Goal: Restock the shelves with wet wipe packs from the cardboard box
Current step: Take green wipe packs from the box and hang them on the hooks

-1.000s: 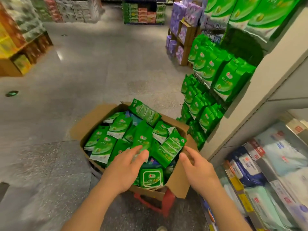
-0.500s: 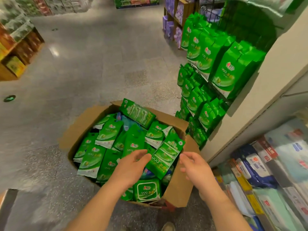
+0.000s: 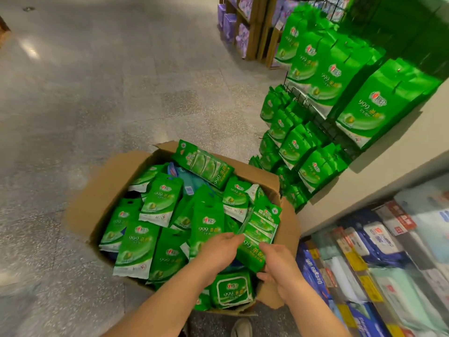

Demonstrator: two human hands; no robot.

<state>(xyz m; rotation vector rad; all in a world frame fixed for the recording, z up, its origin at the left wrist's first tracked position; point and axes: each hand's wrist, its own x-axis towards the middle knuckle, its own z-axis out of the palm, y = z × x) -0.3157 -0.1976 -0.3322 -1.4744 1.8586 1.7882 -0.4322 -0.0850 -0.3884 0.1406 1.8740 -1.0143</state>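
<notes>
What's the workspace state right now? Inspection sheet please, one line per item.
Surface: grey speckled floor; cardboard box stands open on it.
Job's things: box full of green wet wipe packs; one multipack being lifted; hanging rack well stocked.
Clutter: a blue item among the green packs.
Hands: left hand and right hand both grip the multipack.
Cables: nothing seen.
Surroundings: shelf of blue and white packs at right; purple goods beyond; shoe tip below box.

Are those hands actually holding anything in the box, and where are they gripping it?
Yes. Both hands hold one green multi-pack of wet wipes at its near end: the left hand on its left edge, the right hand at its lower right corner.
</notes>
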